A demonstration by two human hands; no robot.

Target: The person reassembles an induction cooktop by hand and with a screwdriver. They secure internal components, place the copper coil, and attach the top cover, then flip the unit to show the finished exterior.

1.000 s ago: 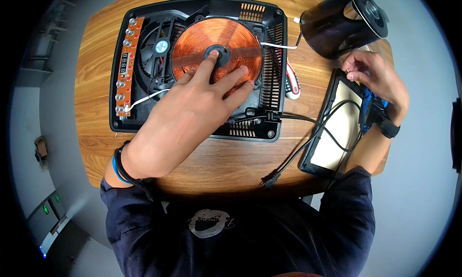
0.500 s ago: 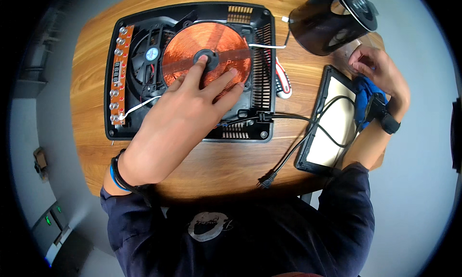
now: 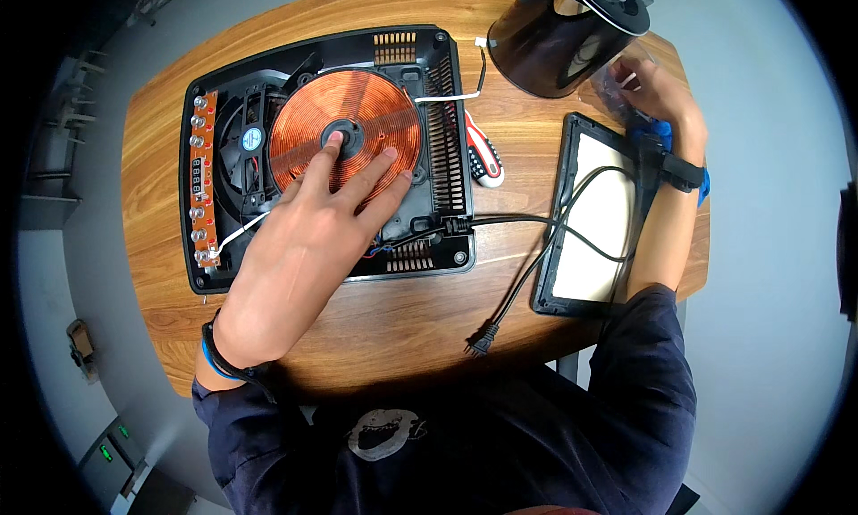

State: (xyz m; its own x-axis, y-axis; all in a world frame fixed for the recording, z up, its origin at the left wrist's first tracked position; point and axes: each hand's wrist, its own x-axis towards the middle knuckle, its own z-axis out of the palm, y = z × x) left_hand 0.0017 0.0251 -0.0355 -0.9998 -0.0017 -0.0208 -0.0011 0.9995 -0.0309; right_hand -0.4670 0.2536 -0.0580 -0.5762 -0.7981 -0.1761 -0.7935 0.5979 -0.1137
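Observation:
My left hand (image 3: 313, 215) lies spread over a round copper induction coil (image 3: 290, 113), one fingertip on its dark centre. The coil sits inside the opened black base of an induction cooker (image 3: 357, 280), beside a fan (image 3: 237, 139) and an orange circuit board (image 3: 204, 193) with a small display. At the far right, my right hand (image 3: 660, 93) reaches beside a black kettle-like pot (image 3: 547, 46). Its fingers are curled at a clear plastic bag or wrapper (image 3: 601, 93); what they hold, if anything, cannot be made out.
A red and white handled tool (image 3: 484, 153) lies partly beneath the base's right edge. A black-framed panel (image 3: 585, 220) rests under my right forearm, with a power cord (image 3: 527, 278) across it. Something blue (image 3: 663, 135) is by my right wrist. A white connector lead (image 3: 447, 97) extends from the coil.
My right hand has gone farther away from me, toward the clear plastic beside the pot. My left hand stays on the coil. The whole view has shifted slightly.

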